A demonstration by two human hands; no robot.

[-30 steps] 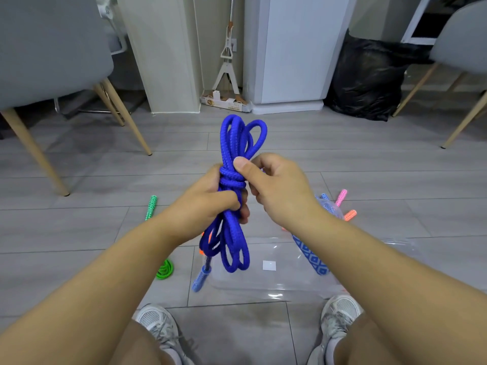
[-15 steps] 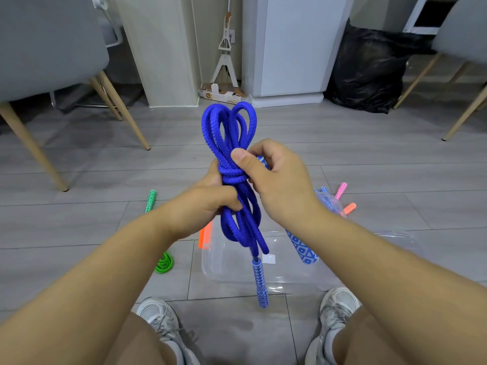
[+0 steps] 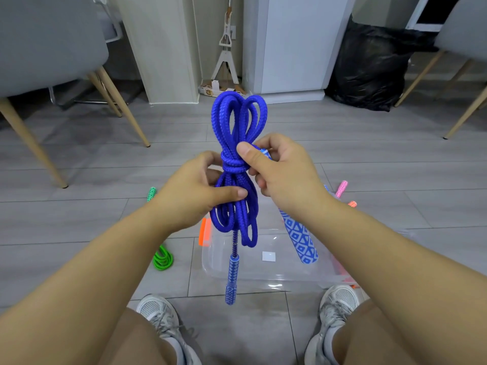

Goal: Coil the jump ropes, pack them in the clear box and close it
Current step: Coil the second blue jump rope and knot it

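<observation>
Both my hands grip a coiled blue braided jump rope: left hand pinches below the wrap, right hand clenches one patterned handle. Beneath my fingers a second handle dangles over the clear plastic box.

The clear box lies open-topped on the floor, its inside bare. A dangling blue handle hangs over its near-left edge; green rope lies just left.
</observation>
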